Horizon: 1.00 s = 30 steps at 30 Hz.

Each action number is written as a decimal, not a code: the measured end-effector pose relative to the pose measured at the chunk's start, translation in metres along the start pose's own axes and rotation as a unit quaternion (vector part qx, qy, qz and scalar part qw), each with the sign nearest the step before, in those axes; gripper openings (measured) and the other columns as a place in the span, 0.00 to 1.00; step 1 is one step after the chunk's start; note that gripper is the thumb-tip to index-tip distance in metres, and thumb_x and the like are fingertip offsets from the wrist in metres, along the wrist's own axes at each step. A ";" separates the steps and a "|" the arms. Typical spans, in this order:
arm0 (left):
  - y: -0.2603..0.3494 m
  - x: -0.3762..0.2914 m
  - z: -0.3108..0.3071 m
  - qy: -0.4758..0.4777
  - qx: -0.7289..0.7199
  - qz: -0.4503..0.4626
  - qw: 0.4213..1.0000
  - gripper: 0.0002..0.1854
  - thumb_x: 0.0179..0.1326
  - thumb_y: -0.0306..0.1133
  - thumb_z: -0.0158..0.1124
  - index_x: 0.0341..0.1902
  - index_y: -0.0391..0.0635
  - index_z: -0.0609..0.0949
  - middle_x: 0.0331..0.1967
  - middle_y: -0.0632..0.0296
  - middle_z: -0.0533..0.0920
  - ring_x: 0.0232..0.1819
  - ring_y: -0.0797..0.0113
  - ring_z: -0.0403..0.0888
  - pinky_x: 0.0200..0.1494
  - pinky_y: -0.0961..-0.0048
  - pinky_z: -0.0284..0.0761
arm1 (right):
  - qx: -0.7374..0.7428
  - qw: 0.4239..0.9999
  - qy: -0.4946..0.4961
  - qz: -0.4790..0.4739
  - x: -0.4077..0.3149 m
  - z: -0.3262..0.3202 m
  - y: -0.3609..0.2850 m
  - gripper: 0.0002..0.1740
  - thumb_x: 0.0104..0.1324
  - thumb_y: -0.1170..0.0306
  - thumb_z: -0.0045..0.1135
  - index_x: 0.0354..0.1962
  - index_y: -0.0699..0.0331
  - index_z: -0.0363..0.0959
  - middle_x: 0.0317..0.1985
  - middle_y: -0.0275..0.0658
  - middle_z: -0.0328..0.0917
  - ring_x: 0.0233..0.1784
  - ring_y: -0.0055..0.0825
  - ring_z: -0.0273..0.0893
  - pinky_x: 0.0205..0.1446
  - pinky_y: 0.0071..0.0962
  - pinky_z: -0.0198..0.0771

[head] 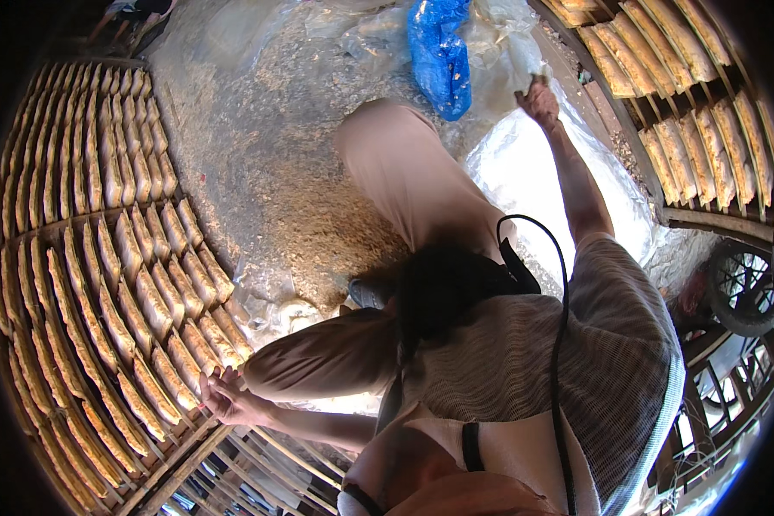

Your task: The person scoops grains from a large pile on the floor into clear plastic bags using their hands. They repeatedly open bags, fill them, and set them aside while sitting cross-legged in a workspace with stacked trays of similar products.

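Observation:
My left hand [224, 395] is at the lower left, its fingers loosely bent and apart, beside the lower edge of a slatted wooden rack [197, 445]. Rows of pale slabs with rough golden-brown faces [177, 377] stand on that rack, close to my fingertips. My right arm stretches forward to the upper right. My right hand [539, 103] is at crumpled clear plastic sheeting [506, 39], with its fingers bent; whether they grip the plastic cannot be told. A blue plastic bag or sheet [442, 61] lies left of that hand. Bright plastic sheeting [548, 174] spreads below the right forearm.
My bent knees [387, 135] reach over a rough floor [264, 161] strewn with brown crumbs. Another rack with similar slabs [677, 148] stands at the upper right. A spoked wheel [745, 284] is at the far right. Part of another person [129, 13] shows at the upper left.

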<state>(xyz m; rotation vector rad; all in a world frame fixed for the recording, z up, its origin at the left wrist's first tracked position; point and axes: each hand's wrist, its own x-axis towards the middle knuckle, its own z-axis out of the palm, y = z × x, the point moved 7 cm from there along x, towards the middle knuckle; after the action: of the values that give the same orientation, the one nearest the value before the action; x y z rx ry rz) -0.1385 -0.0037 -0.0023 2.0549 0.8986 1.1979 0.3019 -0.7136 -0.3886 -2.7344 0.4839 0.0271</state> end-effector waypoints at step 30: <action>-0.028 0.008 -0.001 -0.093 0.038 0.015 0.995 0.20 0.75 0.41 0.66 0.60 0.38 0.81 0.38 0.57 0.89 0.35 0.74 0.87 0.37 0.78 0.82 | 0.454 0.875 -0.144 -0.090 0.199 0.153 -0.304 0.23 0.63 0.52 0.63 0.35 0.67 0.83 0.34 0.49 0.88 0.38 0.45 0.88 0.45 0.42 0.83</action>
<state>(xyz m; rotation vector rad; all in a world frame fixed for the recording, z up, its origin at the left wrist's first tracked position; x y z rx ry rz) -0.1441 0.0199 -0.0191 2.2061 0.8368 0.9813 0.5978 -0.4590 -0.4416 -1.7884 0.0943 0.1224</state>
